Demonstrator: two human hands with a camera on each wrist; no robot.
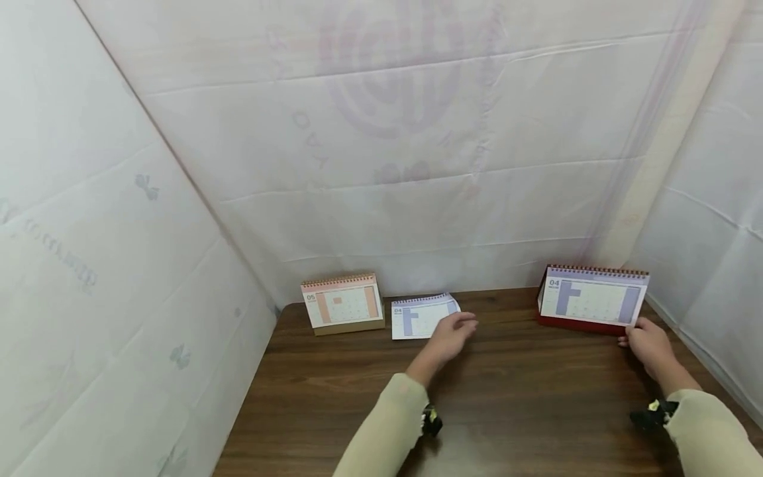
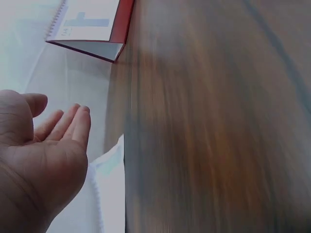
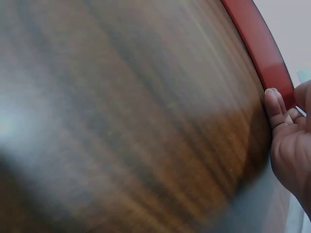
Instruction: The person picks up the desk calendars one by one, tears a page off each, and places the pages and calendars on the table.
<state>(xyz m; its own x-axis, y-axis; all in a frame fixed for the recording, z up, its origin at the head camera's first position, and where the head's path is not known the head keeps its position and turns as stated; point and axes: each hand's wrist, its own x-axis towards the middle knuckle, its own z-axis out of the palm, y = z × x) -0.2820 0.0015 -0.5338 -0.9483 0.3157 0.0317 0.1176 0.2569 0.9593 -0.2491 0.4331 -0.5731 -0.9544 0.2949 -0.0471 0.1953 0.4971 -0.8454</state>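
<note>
A desk calendar with a purple "04" page and a red base stands at the right, near the back wall. My right hand holds its lower right corner; in the right wrist view the fingers lie against the end of the red base strip. Left of centre is a second purple "04" calendar, low and without a visible base, its right corner curling. My left hand hovers by its right edge, fingers loosely extended with nothing in them, as the left wrist view shows the palm.
An orange "05" desk calendar on a tan base stands at the far left of the wooden table. White cloth walls rise behind the table and on both sides. Each sleeve cuff carries a dark wrist device.
</note>
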